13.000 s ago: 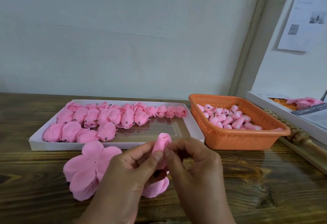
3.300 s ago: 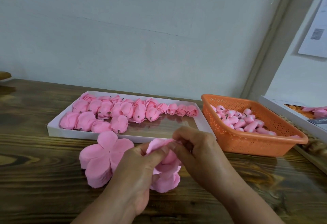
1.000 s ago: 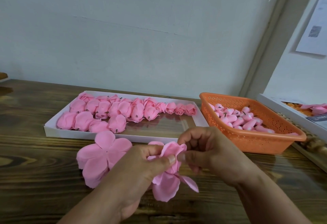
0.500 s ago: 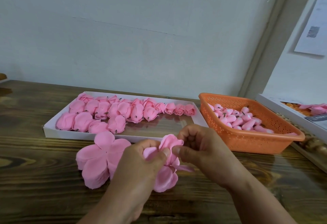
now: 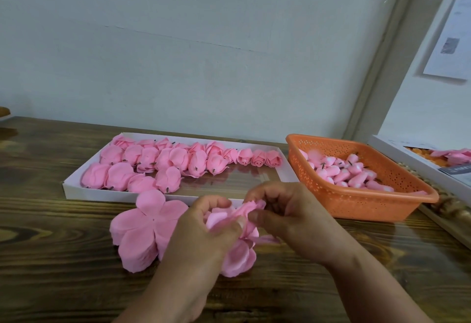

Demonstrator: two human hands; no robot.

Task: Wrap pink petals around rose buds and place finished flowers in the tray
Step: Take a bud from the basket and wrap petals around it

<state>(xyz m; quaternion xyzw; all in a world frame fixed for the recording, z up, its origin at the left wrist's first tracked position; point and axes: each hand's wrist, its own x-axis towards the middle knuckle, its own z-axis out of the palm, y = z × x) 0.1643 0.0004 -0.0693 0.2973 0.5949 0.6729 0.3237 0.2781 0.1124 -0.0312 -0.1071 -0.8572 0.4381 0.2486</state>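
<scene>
both hands [image 5: 254,223] curled, pinching flower [image 5: 238,217]

The counter [image 5: 63,259] is dark-stained wood with bold grain, varnished to a soft sheen. The tray [image 5: 76,191] looks like white matt cardboard, its bare floor glossy and reflective. The finished flowers [image 5: 168,159] in it and the stack of flat petals [image 5: 142,231] have a matt, soft, foam-like pink surface. The basket [image 5: 367,202] is orange plastic, perforated with small holes and slightly shiny; the rose buds [image 5: 354,172] inside look smooth and matt. The wall [image 5: 204,42] is matt, pale painted plaster.
</scene>
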